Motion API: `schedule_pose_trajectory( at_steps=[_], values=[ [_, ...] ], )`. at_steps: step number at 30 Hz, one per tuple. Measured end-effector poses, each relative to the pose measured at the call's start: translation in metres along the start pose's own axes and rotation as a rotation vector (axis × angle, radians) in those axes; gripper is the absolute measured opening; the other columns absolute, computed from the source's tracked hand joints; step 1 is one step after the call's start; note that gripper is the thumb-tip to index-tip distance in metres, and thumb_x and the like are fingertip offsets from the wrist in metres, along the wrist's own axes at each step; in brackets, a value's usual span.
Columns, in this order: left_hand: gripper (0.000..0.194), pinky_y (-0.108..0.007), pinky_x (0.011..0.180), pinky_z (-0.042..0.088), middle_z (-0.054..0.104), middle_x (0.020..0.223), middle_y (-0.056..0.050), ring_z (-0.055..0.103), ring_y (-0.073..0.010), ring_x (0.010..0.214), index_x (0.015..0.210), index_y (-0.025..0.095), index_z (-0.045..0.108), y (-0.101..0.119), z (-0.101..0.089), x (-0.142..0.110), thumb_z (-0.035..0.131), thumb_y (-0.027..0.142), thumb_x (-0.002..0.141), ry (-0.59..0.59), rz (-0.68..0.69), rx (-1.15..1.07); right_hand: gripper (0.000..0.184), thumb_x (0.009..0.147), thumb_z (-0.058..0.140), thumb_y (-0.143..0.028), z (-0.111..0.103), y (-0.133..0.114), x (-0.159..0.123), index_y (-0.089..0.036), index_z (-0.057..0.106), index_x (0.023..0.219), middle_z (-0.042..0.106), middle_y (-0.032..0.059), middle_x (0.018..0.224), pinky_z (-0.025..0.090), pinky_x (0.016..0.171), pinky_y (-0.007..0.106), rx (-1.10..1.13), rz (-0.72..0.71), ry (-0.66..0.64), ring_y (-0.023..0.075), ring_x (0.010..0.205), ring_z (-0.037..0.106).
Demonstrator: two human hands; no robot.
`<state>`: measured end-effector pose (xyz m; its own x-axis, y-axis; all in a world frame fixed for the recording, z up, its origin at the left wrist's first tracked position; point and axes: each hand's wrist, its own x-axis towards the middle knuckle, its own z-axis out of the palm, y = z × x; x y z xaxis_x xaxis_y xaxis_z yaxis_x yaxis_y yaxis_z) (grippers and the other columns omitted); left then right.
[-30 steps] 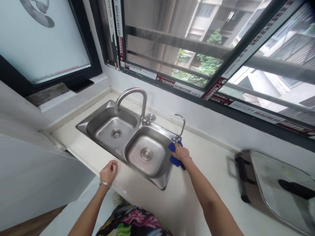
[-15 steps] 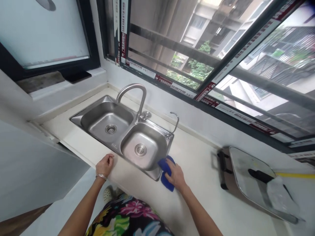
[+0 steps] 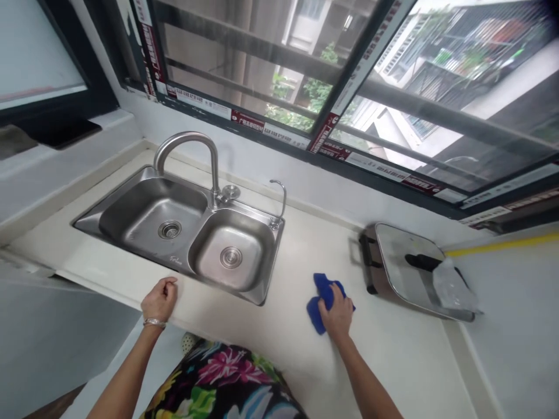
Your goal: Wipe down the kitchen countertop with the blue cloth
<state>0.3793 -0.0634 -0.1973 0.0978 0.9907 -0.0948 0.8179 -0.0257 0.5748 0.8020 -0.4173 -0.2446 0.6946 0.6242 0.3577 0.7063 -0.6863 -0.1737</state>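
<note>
My right hand [image 3: 338, 314] presses a crumpled blue cloth [image 3: 322, 285] flat on the white countertop [image 3: 288, 331], to the right of the double sink. Its fingers grip the cloth, which spreads out past them on both sides. My left hand [image 3: 159, 299] is curled closed and rests at the counter's front edge, below the sink; nothing shows in it. The steel double sink [image 3: 183, 269] has two basins, each with a drain at the bottom.
A curved steel faucet [image 3: 213, 169] rises behind the basins, and a thin small tap [image 3: 283, 201] stands at the sink's right corner. An electric pan with a glass lid [image 3: 399, 256] sits at the back right. A dark flat object [image 3: 72, 134] lies on the left ledge.
My right hand has moved the blue cloth rightward, away from the sink's corner onto the open countertop. The view has turned to the right. My left hand stays at the counter edge.
</note>
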Motion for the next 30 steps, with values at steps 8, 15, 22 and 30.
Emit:
schedule_pose_trajectory(
  at_steps=[8,15,22,30],
  values=[
    [0.03,-0.025,0.065,0.039,0.064,0.067,0.002,0.055,-0.0141,0.063,0.101,0.027,0.072,0.003,0.002,0.001,0.048,0.038,0.088,0.011,-0.046,0.047,0.064,0.088,0.045,-0.044,0.024,0.051,0.065,-0.013,0.044,0.145,0.053,0.0179,0.141,0.032,0.105,0.056,-0.088,0.293,0.081,0.0372,0.113,0.049],
    [0.029,-0.026,0.062,0.038,0.064,0.066,0.001,0.054,-0.0154,0.061,0.098,0.027,0.072,0.011,0.0,0.005,0.048,0.038,0.087,0.021,-0.075,0.128,0.064,0.088,0.047,-0.043,0.037,0.063,0.102,-0.014,0.044,0.144,0.051,0.0186,0.141,0.035,0.1,0.055,-0.117,0.377,0.042,0.0376,0.115,0.046],
    [0.028,-0.026,0.058,0.036,0.064,0.064,0.001,0.051,-0.0151,0.056,0.095,0.026,0.072,0.01,-0.001,0.01,0.049,0.038,0.086,0.002,-0.067,0.169,0.064,0.086,0.05,-0.043,0.049,0.051,0.134,-0.014,0.044,0.141,0.05,0.0212,0.139,0.033,0.099,0.059,-0.158,0.518,0.075,0.0395,0.116,0.045],
    [0.029,-0.026,0.061,0.037,0.062,0.063,0.001,0.052,-0.0152,0.058,0.095,0.026,0.071,0.004,0.0,0.011,0.047,0.039,0.087,0.015,-0.05,0.183,0.068,0.084,0.051,-0.049,0.078,0.011,0.209,-0.012,0.043,0.14,0.046,0.0205,0.144,0.026,0.107,0.063,-0.134,0.609,0.044,0.0428,0.121,0.042]
  ],
)
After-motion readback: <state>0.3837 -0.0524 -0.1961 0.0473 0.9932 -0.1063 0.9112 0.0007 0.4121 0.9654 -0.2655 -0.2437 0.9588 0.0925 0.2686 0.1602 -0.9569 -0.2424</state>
